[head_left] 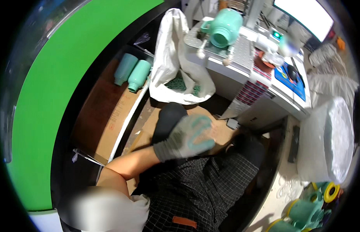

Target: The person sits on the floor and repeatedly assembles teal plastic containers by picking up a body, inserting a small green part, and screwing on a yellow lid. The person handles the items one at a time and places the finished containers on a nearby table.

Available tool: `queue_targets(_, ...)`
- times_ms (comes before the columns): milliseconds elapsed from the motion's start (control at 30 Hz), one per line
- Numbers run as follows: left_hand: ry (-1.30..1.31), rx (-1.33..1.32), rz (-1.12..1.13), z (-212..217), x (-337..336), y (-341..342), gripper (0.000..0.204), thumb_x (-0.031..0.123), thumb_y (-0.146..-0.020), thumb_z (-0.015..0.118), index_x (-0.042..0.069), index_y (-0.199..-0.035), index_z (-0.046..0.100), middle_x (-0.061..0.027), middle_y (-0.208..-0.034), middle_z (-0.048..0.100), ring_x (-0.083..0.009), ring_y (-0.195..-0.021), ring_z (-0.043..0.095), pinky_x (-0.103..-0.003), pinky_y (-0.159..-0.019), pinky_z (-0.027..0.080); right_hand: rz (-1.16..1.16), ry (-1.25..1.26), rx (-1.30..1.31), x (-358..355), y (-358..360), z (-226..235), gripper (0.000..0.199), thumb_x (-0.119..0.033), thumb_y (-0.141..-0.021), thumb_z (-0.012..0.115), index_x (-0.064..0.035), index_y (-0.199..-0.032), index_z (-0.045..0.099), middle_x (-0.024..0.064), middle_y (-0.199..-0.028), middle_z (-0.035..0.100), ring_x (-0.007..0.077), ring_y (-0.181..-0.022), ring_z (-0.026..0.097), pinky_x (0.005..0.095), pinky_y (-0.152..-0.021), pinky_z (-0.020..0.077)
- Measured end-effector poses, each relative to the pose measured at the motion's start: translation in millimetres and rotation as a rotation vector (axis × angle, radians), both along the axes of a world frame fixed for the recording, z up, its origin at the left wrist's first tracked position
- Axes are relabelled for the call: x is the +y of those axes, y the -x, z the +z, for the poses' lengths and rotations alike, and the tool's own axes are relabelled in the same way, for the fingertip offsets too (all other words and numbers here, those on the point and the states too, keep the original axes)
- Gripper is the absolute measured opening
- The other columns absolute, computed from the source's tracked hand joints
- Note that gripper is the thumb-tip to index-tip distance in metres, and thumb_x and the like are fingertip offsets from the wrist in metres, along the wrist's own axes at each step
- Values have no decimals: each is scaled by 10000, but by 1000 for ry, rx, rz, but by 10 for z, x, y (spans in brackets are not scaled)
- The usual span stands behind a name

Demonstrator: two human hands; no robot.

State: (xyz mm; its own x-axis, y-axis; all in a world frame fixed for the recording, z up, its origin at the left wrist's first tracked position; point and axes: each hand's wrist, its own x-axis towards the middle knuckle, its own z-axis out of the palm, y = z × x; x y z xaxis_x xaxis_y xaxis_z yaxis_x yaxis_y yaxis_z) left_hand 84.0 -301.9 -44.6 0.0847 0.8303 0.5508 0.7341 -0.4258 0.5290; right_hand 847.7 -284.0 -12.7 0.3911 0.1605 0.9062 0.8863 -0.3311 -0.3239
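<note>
My left hand (187,137), in a grey glove with teal-coated fingers, hovers over my lap. It is blurred by motion, with its fingers apart and nothing visible in it. My right hand is out of sight. Beyond the left hand stands a white woven sack (168,50), its mouth gaping over green bits (178,84). A mint-green jug (228,25) lies on a perforated metal platform (243,54), opening toward me. To the left, a pale blue-green bottle (126,67) and a mint-green bottle (139,74) lie in a cardboard-lined tray (114,120).
A large green panel (44,100) curves along the left. At the right are a desk with a screen (307,15), a blue mat (290,81) and a white sack (325,143). Several green jugs with yellow rims (303,212) lie at the lower right.
</note>
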Motion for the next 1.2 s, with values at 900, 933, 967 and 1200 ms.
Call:
queue_targets(900, 262, -1042, 678, -3367, 1727, 5217, 670, 217, -909, 746, -2, -1485, 481, -162, -1326, 643, -292, -1174, 621, -436, -954, 532, 922, 969, -253, 431, 4889, -636, 469, -214, -820, 810, -127, -1264, 684, 139, -1247, 619, 375, -1164, 566, 498, -998, 439)
queue_targets(933, 313, -908, 625, -3260, 1918, 5016, 663, 212, -909, 747, -4, -1479, 485, -161, -1324, 644, -292, -1175, 620, -434, -954, 532, 910, 919, -286, 392, 4896, -575, 459, -213, -826, 805, -144, -1263, 685, 128, -1247, 622, 362, -1172, 572, 499, -998, 444)
queue_targets(967, 322, -775, 601, -3092, 1965, 4938, 656, 206, -908, 747, -5, -1474, 489, -160, -1322, 644, -291, -1176, 619, -433, -954, 532, 923, 875, -277, 407, 4900, -637, 449, -220, -824, 807, -150, -1251, 687, 117, -1239, 625, 351, -1162, 582, 496, -1002, 448)
queue_targets(1200, 128, 39, 232, -685, 1475, 2989, 606, 169, -906, 751, -12, -1435, 517, -154, -1310, 650, -289, -1184, 615, -425, -955, 533, 1030, 597, -3, 165, 4840, -756, 394, -200, -858, 771, -102, -1226, 671, 101, -1179, 627, 307, -1082, 617, 430, -975, 469)
